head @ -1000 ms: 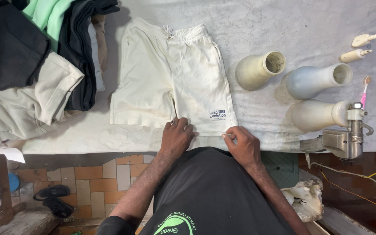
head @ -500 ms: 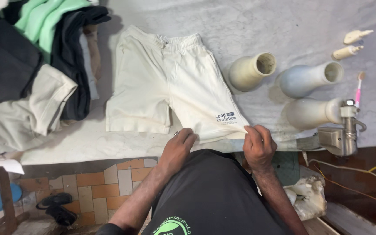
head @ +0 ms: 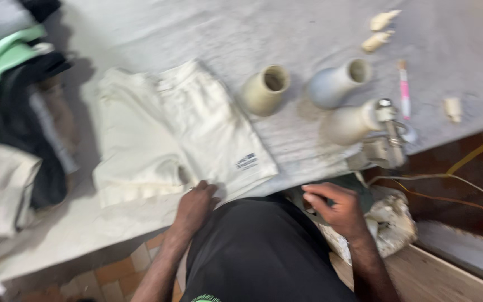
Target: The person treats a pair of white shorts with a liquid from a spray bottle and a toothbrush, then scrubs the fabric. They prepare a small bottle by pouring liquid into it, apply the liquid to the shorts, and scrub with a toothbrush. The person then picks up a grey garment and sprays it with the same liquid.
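Note:
Cream shorts (head: 180,134) lie flat on a grey padded table (head: 197,33), legs toward me, with a small dark label near one hem. My left hand (head: 195,206) rests on the hem edge between the two legs, fingers curled on the cloth. My right hand (head: 335,208) hovers off the table's front edge, below the shorts' right leg, fingers loosely apart and holding nothing. The frame is motion-blurred.
Three pale vase-shaped forms (head: 265,89) (head: 336,84) (head: 350,123) lie on their sides right of the shorts. A metal device (head: 389,140) sits at the table edge, with a pink tool (head: 404,89) beyond. Piled dark, green and beige clothes (head: 12,112) lie left. Cables (head: 454,184) run right.
My right hand has come off the shorts' hem and moved right, off the table edge. The view has swung right and down; the left hand stays at the hem.

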